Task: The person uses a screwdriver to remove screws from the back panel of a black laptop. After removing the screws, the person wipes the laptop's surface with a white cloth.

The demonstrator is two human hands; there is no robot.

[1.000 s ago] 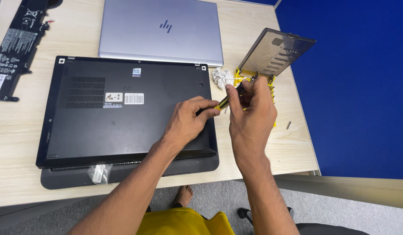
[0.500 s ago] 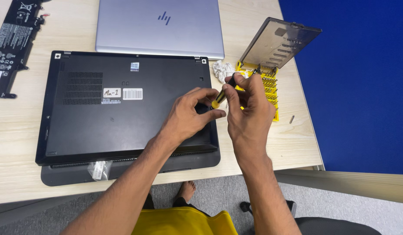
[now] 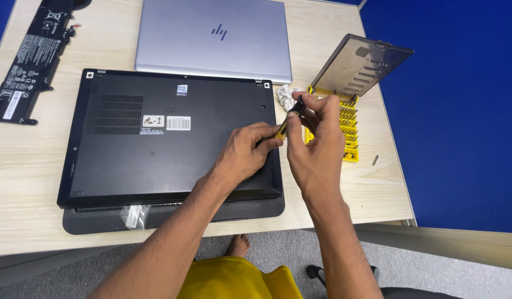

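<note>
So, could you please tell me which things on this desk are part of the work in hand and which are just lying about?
In use:
left hand
right hand
screwdriver
black laptop
yellow bit case

Lying about:
silver laptop
battery pack
crumpled paper
loose bit

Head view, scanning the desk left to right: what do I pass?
Black battery pack → black laptop lying bottom-up → left hand pinching the screwdriver tip → right hand on the black-and-yellow screwdriver → yellow bit case with open lid → a loose bit.
</note>
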